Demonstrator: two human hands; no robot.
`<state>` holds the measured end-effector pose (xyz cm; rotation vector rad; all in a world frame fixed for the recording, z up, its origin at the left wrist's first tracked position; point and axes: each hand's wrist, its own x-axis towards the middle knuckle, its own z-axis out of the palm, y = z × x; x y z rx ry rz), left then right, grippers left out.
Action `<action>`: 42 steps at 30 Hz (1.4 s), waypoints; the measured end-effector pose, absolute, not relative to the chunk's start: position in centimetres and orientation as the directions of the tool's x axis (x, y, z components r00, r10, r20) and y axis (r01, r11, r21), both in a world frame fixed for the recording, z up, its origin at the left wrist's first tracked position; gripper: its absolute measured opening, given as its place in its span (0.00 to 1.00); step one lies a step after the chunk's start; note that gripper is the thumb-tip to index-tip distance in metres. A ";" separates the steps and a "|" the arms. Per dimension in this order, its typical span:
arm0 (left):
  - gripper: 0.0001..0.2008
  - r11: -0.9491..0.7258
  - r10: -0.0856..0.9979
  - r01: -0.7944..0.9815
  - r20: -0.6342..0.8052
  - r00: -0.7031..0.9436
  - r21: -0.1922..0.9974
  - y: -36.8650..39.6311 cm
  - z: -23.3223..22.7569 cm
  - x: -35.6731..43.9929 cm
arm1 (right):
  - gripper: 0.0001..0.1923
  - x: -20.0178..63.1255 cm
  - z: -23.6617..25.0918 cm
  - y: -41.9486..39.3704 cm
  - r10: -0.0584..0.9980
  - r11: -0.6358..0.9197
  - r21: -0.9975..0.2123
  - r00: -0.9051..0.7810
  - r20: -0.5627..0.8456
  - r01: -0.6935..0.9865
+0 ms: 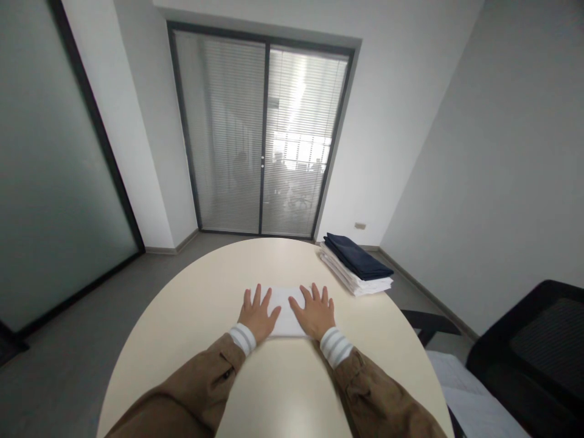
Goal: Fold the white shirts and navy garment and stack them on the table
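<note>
Head view, the only feed reaching me: the left hand [257, 317] and the right hand [316, 315] are palms-down, fingers spread, gripping nothing, both resting on a white cloth [286, 311]. It sits mid-table in front of the wearer, between and under those palms, on a round cream table [191, 322]. As for progress, I see a flat, neat rectangle, so I'd judge it already folded; whether any creasing or smoothing remains, I can't tell, because the hands cover both its side edges.

Over to the far right of the table: a stack of white cloths [344, 275], a folded navy cloth [358, 255] on top, well apart from the piece under the hands. Beyond the table's right edge I've got a black chair [538, 347], with something pale and sheet-like [465, 389] near its seat. Past the far rim, glass doors with blinds [298, 140]. The right hand lies between the white cloth's right edge and the stack.
</note>
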<state>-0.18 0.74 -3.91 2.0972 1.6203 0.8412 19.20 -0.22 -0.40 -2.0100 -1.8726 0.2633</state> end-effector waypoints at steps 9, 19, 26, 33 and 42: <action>0.35 -0.055 0.984 0.846 0.174 -0.045 0.531 1.0 -4.1 -0.6 | 0.50 21.3 -2.0 1.1 0.953 -0.171 -0.554 0.280 0.118 0.815; 0.35 -0.140 0.966 0.003 0.137 -0.218 0.990 2.8 -3.8 -1.9 | 0.33 24.8 -2.7 2.0 0.879 0.207 -0.817 0.264 0.397 0.539; 0.28 0.009 1.000 -0.409 -0.008 0.005 0.913 1.4 -1.8 -0.9 | 0.38 27.7 -0.6 2.6 0.949 0.220 -0.975 0.226 0.219 0.022; 0.31 -0.090 0.995 -0.349 0.096 0.001 0.933 0.9 -0.5 -0.4 | 0.35 28.4 -0.3 0.0 0.970 -0.066 -0.983 -0.244 -0.022 -0.174; 0.22 -0.251 0.928 0.283 0.313 -0.200 0.926 2.3 -1.7 -0.6 | 0.30 27.9 0.3 0.1 0.980 0.027 -0.992 -0.193 0.051 -0.124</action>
